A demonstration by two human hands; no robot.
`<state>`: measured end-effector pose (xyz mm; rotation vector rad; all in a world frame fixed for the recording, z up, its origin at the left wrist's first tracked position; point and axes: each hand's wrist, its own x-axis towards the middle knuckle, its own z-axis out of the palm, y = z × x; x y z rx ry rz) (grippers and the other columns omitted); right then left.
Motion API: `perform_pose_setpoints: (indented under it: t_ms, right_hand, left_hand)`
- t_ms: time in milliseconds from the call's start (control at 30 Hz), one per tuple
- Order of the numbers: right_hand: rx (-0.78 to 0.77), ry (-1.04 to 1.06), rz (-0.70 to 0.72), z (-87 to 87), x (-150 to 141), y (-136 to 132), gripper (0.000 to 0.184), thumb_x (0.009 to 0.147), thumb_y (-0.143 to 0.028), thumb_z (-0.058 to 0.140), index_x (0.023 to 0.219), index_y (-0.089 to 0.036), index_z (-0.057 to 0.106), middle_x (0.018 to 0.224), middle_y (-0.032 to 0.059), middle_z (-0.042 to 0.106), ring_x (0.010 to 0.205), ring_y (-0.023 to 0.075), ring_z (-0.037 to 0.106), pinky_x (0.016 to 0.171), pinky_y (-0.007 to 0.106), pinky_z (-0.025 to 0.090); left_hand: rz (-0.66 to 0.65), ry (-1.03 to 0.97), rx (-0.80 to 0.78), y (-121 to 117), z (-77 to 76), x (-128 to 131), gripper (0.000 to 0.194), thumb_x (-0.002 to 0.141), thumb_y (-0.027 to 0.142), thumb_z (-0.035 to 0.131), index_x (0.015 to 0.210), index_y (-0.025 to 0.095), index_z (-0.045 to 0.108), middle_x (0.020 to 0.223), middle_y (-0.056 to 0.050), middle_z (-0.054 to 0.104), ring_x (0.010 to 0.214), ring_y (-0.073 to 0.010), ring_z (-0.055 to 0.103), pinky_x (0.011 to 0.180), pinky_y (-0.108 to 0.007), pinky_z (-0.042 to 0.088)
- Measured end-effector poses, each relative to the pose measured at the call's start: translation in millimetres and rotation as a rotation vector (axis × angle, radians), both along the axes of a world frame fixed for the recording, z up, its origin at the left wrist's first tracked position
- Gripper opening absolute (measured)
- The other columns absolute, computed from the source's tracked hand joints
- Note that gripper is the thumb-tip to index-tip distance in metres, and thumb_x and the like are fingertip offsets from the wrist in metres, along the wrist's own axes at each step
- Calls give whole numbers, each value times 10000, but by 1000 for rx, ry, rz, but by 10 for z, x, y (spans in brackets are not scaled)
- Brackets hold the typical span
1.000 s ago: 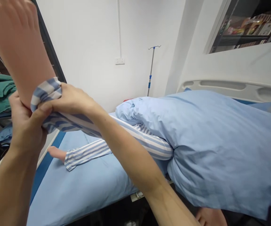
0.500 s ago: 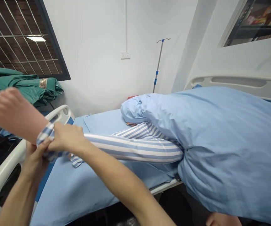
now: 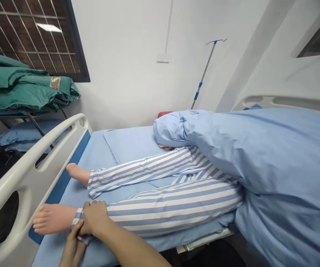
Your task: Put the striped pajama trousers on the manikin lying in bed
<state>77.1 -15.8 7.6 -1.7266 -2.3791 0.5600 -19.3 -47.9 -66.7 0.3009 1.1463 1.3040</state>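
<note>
A pair of blue-and-white striped pyjama trousers point(image 3: 176, 207) covers the legs of a figure lying on the bed, possibly a manikin. My right hand point(image 3: 95, 218) wraps over the near trouser leg just above the ankle. From below, my left hand point(image 3: 73, 241) grips the same ankle, its fingers partly hidden under the cuff. The near bare foot point(image 3: 53, 218) sticks out past my hands, toes toward the footboard. Beyond it, the far foot point(image 3: 78, 173) rests on the sheet point(image 3: 133, 139). A light-blue quilt point(image 3: 273, 155) covers the upper body, with some fingers showing at its edge.
The white footboard point(image 3: 29, 159) rises at the left and the headboard point(image 3: 290, 101) at the far right. A drip stand point(image 3: 204, 74) stands behind the bed by the wall. Folded green bedding point(image 3: 23, 89) lies on a rack at the left, beneath the barred window point(image 3: 35, 37).
Both my hands have lowered the near leg from above the footboard down to the bed, keeping hold at the ankle. The far leg and foot have come into view. The camera view has shifted.
</note>
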Motion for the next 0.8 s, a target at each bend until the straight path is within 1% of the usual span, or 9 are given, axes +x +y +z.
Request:
perform_pose_setpoints:
  t_ms: [33, 100, 200, 433, 533, 600, 667, 733, 800]
  right_hand:
    - [-23, -14, 7, -116, -18, 1, 586, 536, -392, 638, 1049, -130, 532, 926, 168, 650, 852, 312, 631, 694, 445, 498]
    - [-37, -29, 12, -259, -37, 4, 604, 531, -374, 638, 1074, -139, 518, 942, 155, 647, 858, 297, 625, 700, 428, 496]
    - [12, -34, -1, -310, -51, 9, 604, 532, -388, 636, 1067, -135, 515, 929, 144, 642, 849, 289, 621, 698, 418, 492]
    - [35, -66, 7, -326, -83, -36, 647, 529, -443, 642, 1076, -122, 516, 910, 132, 645, 842, 280, 626, 705, 416, 499]
    - [27, -50, 8, -239, -57, -44, 679, 507, -472, 662, 1076, -129, 526, 920, 151, 656, 842, 295, 637, 702, 421, 503]
    - [31, -26, 18, -42, -5, -24, 673, 517, -478, 660, 1078, -130, 530, 923, 160, 663, 834, 303, 644, 695, 421, 506]
    - [86, 12, 27, 295, 91, 6, 654, 548, -481, 639, 1088, -130, 526, 934, 154, 666, 835, 301, 646, 702, 420, 510]
    - [201, 75, 19, 743, 234, 39, 621, 593, -491, 601, 1093, -132, 517, 955, 136, 665, 851, 288, 644, 723, 418, 510]
    - [281, 129, -1, 1242, 417, 68, 565, 640, -500, 560, 1070, -136, 517, 939, 121, 669, 852, 283, 644, 725, 427, 509]
  left_hand:
    - [-3, 0, -13, -23, -91, -9, 342, 472, 155, 711, 804, 217, 655, 725, 22, 700, 713, -215, 662, 609, -283, 542]
    - [10, 8, -14, -42, -212, -27, 396, 479, 163, 715, 864, 233, 656, 750, 29, 701, 751, -209, 665, 635, -269, 541]
    - [33, -8, -2, -23, -282, -54, 402, 485, 156, 715, 878, 217, 657, 748, 26, 698, 713, -178, 661, 614, -230, 533]
    - [54, -26, -15, -53, -268, -63, 278, 453, 127, 722, 713, 191, 647, 694, 40, 688, 627, -140, 647, 580, -203, 524]
    - [-2, -10, -18, -43, -162, -81, 263, 434, 135, 733, 674, 188, 642, 661, 36, 684, 602, -158, 649, 566, -224, 528]
    - [-55, 33, -11, 17, 52, -90, 284, 432, 137, 745, 693, 182, 642, 653, 21, 685, 601, -179, 652, 563, -248, 535]
    - [-77, 121, 44, 102, 424, -67, 341, 442, 133, 750, 763, 185, 646, 680, 12, 694, 613, -193, 657, 555, -265, 540]
    - [-114, 212, 221, 190, 925, 8, 448, 475, 144, 756, 905, 202, 640, 794, 6, 709, 679, -194, 666, 576, -263, 545]
    - [-155, 300, 374, 266, 1482, 128, 485, 512, 181, 763, 978, 181, 628, 854, -23, 709, 705, -186, 665, 590, -242, 541]
